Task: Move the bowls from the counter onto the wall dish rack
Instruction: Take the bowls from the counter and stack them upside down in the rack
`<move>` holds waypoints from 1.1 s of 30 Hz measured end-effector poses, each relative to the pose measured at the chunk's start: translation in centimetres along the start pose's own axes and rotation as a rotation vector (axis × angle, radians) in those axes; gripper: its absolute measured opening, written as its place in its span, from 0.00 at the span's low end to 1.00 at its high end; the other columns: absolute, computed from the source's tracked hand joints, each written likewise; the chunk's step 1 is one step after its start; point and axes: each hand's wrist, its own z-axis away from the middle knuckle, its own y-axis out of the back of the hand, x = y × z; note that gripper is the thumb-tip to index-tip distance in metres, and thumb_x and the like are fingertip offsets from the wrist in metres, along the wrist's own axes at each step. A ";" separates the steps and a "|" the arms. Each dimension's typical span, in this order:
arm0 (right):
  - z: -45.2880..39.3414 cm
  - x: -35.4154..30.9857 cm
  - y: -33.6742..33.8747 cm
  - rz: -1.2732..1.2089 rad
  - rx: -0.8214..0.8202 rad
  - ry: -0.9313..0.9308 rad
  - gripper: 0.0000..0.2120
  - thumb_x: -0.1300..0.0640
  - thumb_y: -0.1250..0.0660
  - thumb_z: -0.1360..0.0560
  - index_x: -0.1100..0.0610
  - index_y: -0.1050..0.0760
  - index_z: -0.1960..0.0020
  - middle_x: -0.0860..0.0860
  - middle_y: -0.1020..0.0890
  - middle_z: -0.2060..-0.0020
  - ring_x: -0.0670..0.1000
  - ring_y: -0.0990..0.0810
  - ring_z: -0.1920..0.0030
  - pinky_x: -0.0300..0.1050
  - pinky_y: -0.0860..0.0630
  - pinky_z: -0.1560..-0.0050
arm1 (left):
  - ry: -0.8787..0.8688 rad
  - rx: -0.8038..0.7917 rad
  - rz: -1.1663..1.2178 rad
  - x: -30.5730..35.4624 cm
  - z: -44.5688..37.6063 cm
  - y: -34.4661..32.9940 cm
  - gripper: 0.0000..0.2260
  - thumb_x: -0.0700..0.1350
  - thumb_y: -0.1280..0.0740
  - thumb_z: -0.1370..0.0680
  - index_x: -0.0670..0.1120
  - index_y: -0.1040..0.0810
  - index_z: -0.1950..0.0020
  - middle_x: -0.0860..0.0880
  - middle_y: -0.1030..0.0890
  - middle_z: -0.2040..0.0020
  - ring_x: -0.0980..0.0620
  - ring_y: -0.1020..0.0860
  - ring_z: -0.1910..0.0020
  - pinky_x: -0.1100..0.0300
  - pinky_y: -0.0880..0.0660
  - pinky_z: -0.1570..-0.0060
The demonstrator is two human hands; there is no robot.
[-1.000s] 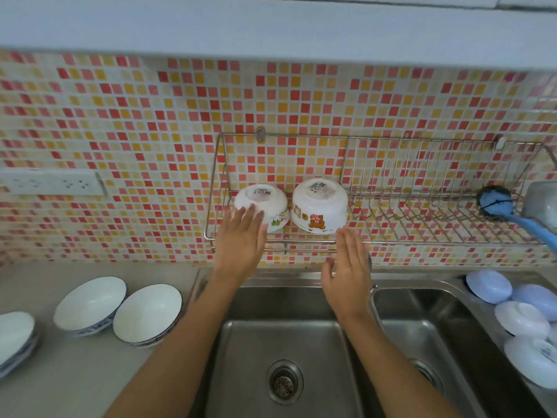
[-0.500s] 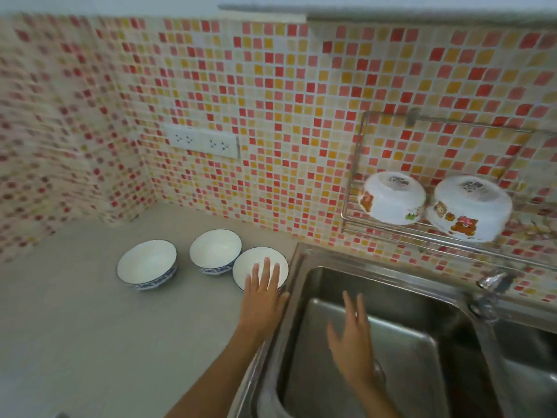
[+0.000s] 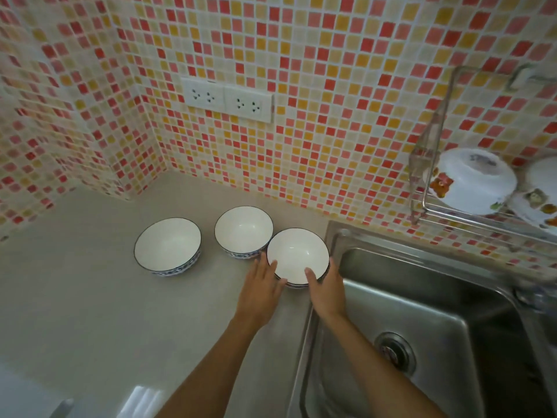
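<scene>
Three white bowls with blue patterned rims stand upright on the grey counter (image 3: 90, 297). The right bowl (image 3: 297, 254) sits next to the sink edge, with my left hand (image 3: 261, 292) on its left side and my right hand (image 3: 325, 292) on its right side, the thumb over the rim. The middle bowl (image 3: 243, 230) touches it from behind. The left bowl (image 3: 167, 244) stands apart. On the wall dish rack (image 3: 434, 164) at the far right rest two upturned white bowls with cartoon prints, the nearer one (image 3: 473, 179) fully in view, the other (image 3: 539, 194) cut by the frame.
A steel sink (image 3: 437, 312) with a round drain (image 3: 394, 351) fills the lower right. A double wall socket (image 3: 227, 99) sits on the mosaic tiles above the bowls. The tiled walls meet in a corner at the left.
My hands left the rack and came down to the counter. Both now clasp the right bowl. The view swung left, away from the rack.
</scene>
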 end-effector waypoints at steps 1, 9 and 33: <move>-0.5 -0.1 -0.5 -0.013 0.023 -0.036 0.29 0.51 0.33 0.25 0.55 0.38 0.27 0.55 0.27 0.33 0.57 0.27 0.35 0.52 0.28 0.36 | 0.003 -0.005 0.079 -0.1 0.0 -0.1 0.24 0.54 0.45 0.18 0.46 0.42 0.24 0.46 0.52 0.21 0.47 0.49 0.23 0.52 0.43 0.26; -1.9 0.0 -2.4 -0.095 0.093 -0.265 0.29 0.67 0.42 0.28 0.54 0.40 0.28 0.57 0.27 0.36 0.63 0.25 0.41 0.60 0.19 0.54 | 0.071 0.058 0.549 0.1 0.7 -0.5 0.30 0.55 0.41 0.20 0.51 0.50 0.22 0.53 0.46 0.22 0.57 0.43 0.25 0.61 0.40 0.30; 7.6 -3.5 19.4 -0.095 0.344 0.188 0.17 0.47 0.38 0.22 0.46 0.30 0.34 0.44 0.25 0.38 0.45 0.25 0.39 0.45 0.24 0.42 | 0.127 -0.025 1.266 17.5 2.9 6.0 0.22 0.64 0.46 0.24 0.57 0.31 0.33 0.50 0.24 0.36 0.48 0.24 0.40 0.42 0.25 0.39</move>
